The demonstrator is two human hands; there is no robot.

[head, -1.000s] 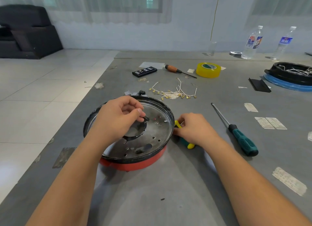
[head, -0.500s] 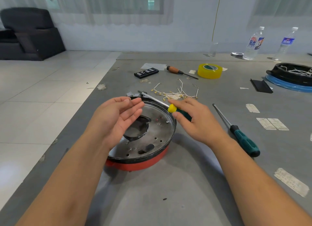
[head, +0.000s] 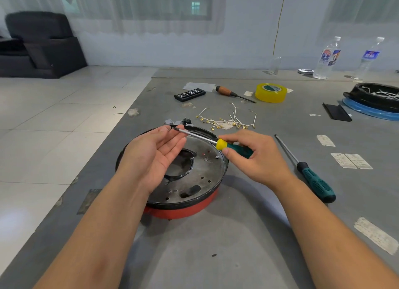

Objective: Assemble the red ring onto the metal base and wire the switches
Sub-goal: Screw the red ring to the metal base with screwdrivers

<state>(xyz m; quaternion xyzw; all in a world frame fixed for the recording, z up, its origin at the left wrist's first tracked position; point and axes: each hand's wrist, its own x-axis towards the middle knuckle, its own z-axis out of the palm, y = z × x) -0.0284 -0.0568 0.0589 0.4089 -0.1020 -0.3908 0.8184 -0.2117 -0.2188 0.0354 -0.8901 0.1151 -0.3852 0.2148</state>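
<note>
Above the metal base [head: 207, 169], seated on the red ring [head: 183, 211], right hand [head: 257, 159] pinched the screwdriver [head: 233, 147] handle; shaft ran leftward, tip just beside the spread fingertips [head: 170, 129] of the left hand [head: 155, 156]. Probably loading a screw.

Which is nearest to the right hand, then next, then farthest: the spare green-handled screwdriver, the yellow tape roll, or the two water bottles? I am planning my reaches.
Measured from the right hand in the head view:
1. Green-handled screwdriver, lying on the table just to its right.
2. Yellow tape roll, farther back, mid-table.
3. Water bottles, at the far right edge; the two are too close to rank.
</note>
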